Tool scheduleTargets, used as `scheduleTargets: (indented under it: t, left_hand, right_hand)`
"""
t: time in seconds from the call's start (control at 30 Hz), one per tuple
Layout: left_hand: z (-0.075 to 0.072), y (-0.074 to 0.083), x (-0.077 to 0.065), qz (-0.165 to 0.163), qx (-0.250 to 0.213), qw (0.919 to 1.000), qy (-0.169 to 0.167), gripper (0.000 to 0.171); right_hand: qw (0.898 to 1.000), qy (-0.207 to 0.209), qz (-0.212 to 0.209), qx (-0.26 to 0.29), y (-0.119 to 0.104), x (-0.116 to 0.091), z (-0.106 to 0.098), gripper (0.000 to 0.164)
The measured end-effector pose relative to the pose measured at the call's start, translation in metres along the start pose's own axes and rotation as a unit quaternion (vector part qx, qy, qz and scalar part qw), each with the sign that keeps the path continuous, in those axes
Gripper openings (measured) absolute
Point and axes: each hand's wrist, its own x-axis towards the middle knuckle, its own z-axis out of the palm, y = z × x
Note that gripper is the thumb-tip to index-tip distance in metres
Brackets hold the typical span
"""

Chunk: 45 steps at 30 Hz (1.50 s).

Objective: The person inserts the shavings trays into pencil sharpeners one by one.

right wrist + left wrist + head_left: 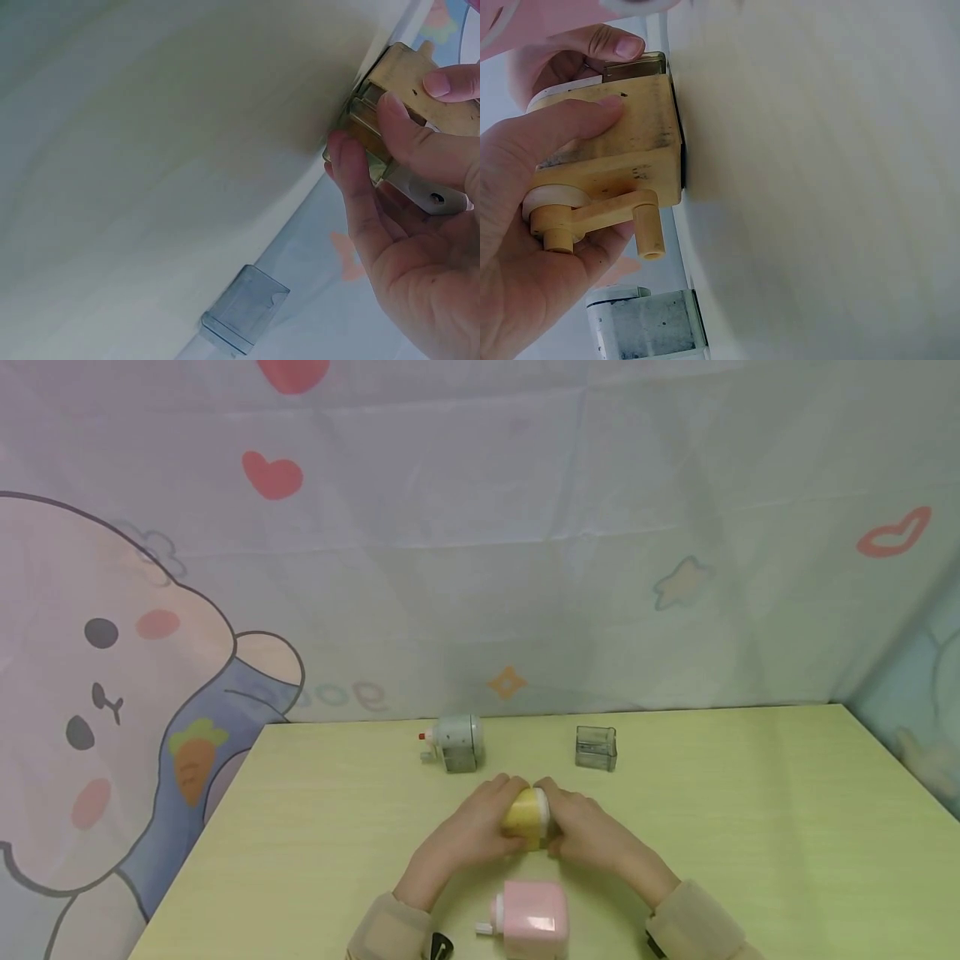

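Note:
A yellow hand-crank pencil sharpener (622,142) stands upright on the table between both hands. My left hand (480,822) grips its body from the crank side, thumb along the near face. The crank handle (611,214) points out past the left palm. At the other end, a see-through shavings drawer (634,70) sticks out partway from the body. My right hand (409,217) pinches this drawer between thumb and fingers. Just in front of the hands is a pink crank sharpener (534,917), its handle toward the left.
A grey crank sharpener (459,743) with a red-tipped part stands near the table's back edge. To its right sits a clear smoky plastic box (596,748). Behind the light yellow-green table (750,827) hangs a printed cloth (480,527).

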Motion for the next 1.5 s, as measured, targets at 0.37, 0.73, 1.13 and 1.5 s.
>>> scheduleTargets:
  t: [0.37, 0.73, 1.13, 1.5]
  left_hand:
    - [0.0001, 0.0006, 0.0003, -0.005, 0.004, 1.0, -0.004, 0.058]
    - [-0.0006, 0.0012, 0.0011, -0.005, 0.004, 1.0, -0.003, 0.058]
    - [-0.0009, 0.0007, 0.0003, -0.009, 0.003, 1.0, 0.0, 0.06]
    - [0.0028, -0.0017, 0.0009, -0.005, 0.006, 1.0, 0.006, 0.06]
  right_hand:
    - [1.0, -0.006, 0.004, 0.008, -0.0005, 0.0008, 0.0006, 0.062]
    - [1.0, -0.007, 0.009, 0.025, -0.001, 0.004, 0.0006, 0.061]
    - [0.999, -0.005, 0.025, 0.032, -0.0004, 0.0076, 0.0045, 0.065]
    - [0.997, 0.002, 0.054, 0.047, -0.0038, 0.0093, 0.0069, 0.067]
